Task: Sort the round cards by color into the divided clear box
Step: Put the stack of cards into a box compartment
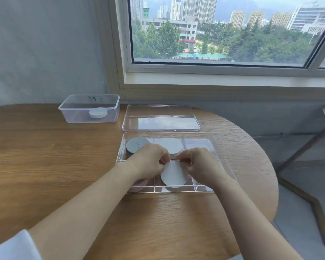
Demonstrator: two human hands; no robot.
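The divided clear box (222, 156) lies on the round wooden table in front of me. Both hands are over its middle. My left hand (150, 159) and my right hand (199, 166) pinch the top edge of a pale grey round card (174, 176), held tilted over the near middle compartment. A grey card stack (136, 145) fills the far left compartment. A white stack (172, 145) sits in the far middle one. Pink cards (139, 183) show in the near left compartment, partly hidden by my left wrist.
The box's clear lid (160, 119) lies flat just behind it. A small plastic tub (89, 108) at the back left holds a stack of white round cards (98, 113). A window and wall stand behind the table. The table edge curves away at right.
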